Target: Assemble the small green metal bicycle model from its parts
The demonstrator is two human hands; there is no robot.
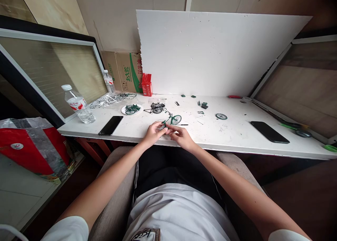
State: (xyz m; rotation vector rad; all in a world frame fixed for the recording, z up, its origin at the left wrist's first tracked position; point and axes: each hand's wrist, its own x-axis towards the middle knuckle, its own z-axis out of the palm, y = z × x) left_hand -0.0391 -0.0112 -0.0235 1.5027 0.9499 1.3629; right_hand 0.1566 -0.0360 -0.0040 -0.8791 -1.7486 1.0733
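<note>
A small green model bicycle (176, 119) is between my hands near the table's front edge, its wheel and handlebar pointing away from me. My left hand (154, 132) has its fingers closed on the near end of the bicycle. From the other side, my right hand (181, 135) pinches that same end with thumb and fingers. My fingertips hide much of the part between them. A loose spoked wheel (221, 116) lies to the right, and a thin dark stick (184, 124) lies just beside the bicycle.
A white plate (123, 109) with green parts and a black bicycle frame (157, 108) sit farther back. Phones (111, 125) (270, 131) lie on both sides. Water bottles (78, 105) stand left, a red box (146, 84) behind. A white board (218, 51) rises at the back.
</note>
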